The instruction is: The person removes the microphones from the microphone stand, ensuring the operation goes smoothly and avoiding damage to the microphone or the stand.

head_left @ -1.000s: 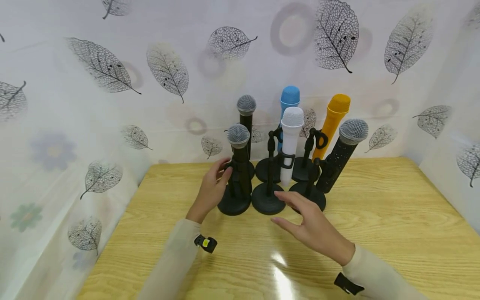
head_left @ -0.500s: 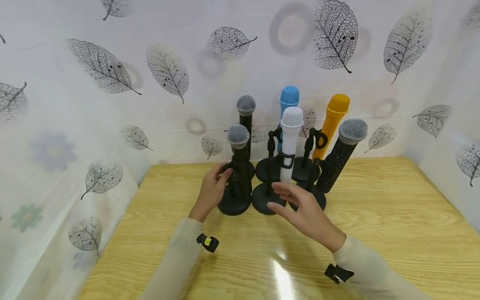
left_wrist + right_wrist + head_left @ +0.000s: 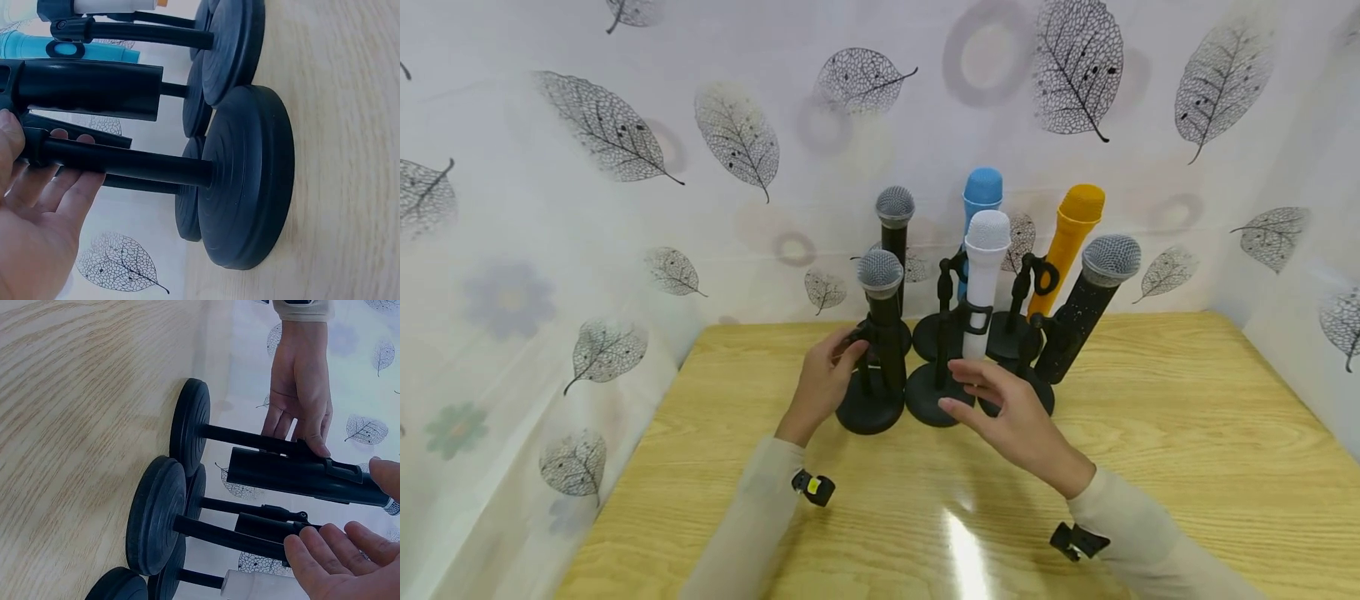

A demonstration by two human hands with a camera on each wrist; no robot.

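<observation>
My left hand [image 3: 820,385] grips the upper pole of the front-left microphone stand [image 3: 868,414], its thumb and fingers around it in the left wrist view. That stand carries a black microphone [image 3: 889,329] with a silver mesh head, leaning slightly. My right hand [image 3: 1018,425] hovers in front of the middle stand [image 3: 934,406], fingers loosely bent and thumb apart, holding nothing. In the right wrist view, its fingertips [image 3: 294,545] are close to that stand's pole; contact cannot be told. A white microphone [image 3: 983,275] stands in the middle stand's clip.
Behind stand a black microphone [image 3: 895,229], a blue microphone [image 3: 982,190] and a tilted orange microphone [image 3: 1067,242]. At front right a speckled black microphone [image 3: 1086,308] leans in its stand. The round bases crowd together on a wooden table [image 3: 1187,433], before a leaf-print cloth [image 3: 737,250].
My right hand has moved left and slightly away from me, nearer the middle stand. My left hand's thumb has come closer onto the front-left stand. The microphones stay nearly in place.
</observation>
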